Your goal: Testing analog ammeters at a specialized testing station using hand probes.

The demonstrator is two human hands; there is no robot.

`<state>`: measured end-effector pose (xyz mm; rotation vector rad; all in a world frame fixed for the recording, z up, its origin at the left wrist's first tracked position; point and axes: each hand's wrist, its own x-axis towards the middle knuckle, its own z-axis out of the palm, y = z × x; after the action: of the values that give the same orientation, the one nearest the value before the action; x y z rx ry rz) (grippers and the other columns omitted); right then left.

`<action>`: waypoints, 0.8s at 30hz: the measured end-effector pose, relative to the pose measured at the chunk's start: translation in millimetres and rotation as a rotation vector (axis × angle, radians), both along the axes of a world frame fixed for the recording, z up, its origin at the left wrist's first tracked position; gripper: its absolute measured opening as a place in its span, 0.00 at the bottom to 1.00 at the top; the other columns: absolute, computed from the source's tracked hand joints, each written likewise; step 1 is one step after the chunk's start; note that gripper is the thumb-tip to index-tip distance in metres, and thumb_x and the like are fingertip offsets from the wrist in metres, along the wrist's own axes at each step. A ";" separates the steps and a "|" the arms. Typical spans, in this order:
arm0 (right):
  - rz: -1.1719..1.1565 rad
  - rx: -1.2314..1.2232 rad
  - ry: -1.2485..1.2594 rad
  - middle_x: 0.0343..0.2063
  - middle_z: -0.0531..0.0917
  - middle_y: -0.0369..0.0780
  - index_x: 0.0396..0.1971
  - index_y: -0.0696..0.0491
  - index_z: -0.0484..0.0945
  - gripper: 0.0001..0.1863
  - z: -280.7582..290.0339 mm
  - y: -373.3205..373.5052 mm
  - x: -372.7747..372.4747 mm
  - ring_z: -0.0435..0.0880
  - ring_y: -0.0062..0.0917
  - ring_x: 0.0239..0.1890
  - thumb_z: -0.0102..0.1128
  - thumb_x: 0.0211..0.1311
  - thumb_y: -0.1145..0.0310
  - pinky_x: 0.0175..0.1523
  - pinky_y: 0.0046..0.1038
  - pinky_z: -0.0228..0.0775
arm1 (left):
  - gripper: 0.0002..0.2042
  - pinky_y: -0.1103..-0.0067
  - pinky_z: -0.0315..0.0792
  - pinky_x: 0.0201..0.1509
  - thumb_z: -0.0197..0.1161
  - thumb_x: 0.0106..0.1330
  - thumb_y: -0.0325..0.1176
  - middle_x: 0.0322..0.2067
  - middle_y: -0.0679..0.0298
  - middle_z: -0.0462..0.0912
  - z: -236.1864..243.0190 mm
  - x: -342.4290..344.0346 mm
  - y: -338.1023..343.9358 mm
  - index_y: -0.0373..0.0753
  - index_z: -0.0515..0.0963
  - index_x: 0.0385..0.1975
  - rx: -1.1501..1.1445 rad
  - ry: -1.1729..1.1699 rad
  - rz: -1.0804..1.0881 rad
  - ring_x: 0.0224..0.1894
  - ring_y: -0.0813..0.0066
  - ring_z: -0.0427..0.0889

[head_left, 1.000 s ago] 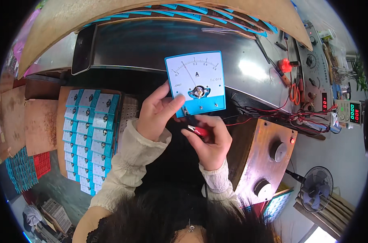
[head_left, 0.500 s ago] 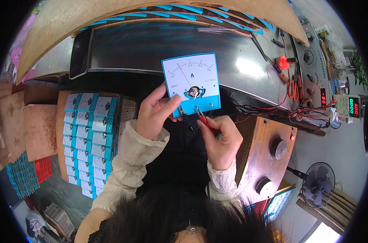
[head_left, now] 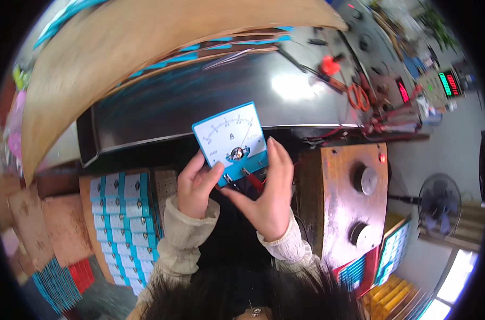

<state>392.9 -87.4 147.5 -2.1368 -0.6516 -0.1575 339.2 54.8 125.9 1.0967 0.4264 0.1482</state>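
Observation:
A square ammeter (head_left: 233,137) with a white dial and blue frame is held tilted in front of me. My left hand (head_left: 197,184) grips its lower left corner, thumb on the front. A red clip (head_left: 254,180) and a black clip (head_left: 229,182) are attached to terminals on its lower blue strip. My right hand (head_left: 269,194) is beside the lower right of the meter, thumb and fingers spread around that corner; whether they touch the frame is unclear. The needle points toward the right end of the scale.
Rows of similar meters (head_left: 126,234) stand on a board at the left. A metal bench (head_left: 199,96) lies ahead, with orange-handled scissors (head_left: 358,97) and other tools at its right. A wooden box with two knobs (head_left: 354,208), a fan (head_left: 439,205) and a lit power supply (head_left: 439,85) are on the right.
The needle has swung from the left part of the scale to the right. My right hand has let go of the red clip and spread its fingers. The meter sits lower and more tilted in view.

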 end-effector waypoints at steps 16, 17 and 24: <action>-1.553 -0.393 -0.067 0.51 0.70 0.56 0.58 0.69 0.58 0.54 -96.6 -328.2 -45.9 0.69 0.47 0.54 0.78 0.36 0.51 0.61 0.41 0.60 | 0.23 0.85 0.71 0.49 0.53 0.69 0.24 0.39 0.60 0.80 -27.1 23.7 -56.3 0.32 0.61 0.64 0.379 0.009 -0.521 0.40 0.79 0.79; -1.573 -0.342 -0.005 0.51 0.70 0.56 0.59 0.69 0.58 0.56 -104.4 -335.8 -50.3 0.69 0.47 0.56 0.78 0.35 0.49 0.61 0.41 0.60 | 0.23 0.85 0.71 0.49 0.53 0.69 0.24 0.39 0.60 0.80 -23.5 26.9 -57.2 0.32 0.61 0.64 0.378 0.002 -0.530 0.40 0.79 0.79; -1.630 -0.289 0.038 0.54 0.69 0.56 0.60 0.69 0.56 0.57 -116.9 -330.8 -46.6 0.66 0.47 0.59 0.77 0.37 0.47 0.64 0.41 0.57 | 0.18 0.83 0.71 0.52 0.52 0.69 0.23 0.38 0.60 0.80 -4.5 27.1 -61.4 0.30 0.67 0.59 0.470 -0.039 -0.605 0.41 0.78 0.79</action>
<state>346.3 -418.3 30.6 -2.3878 1.2832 -0.8966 366.3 -6.5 121.3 1.6360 0.0045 -0.2785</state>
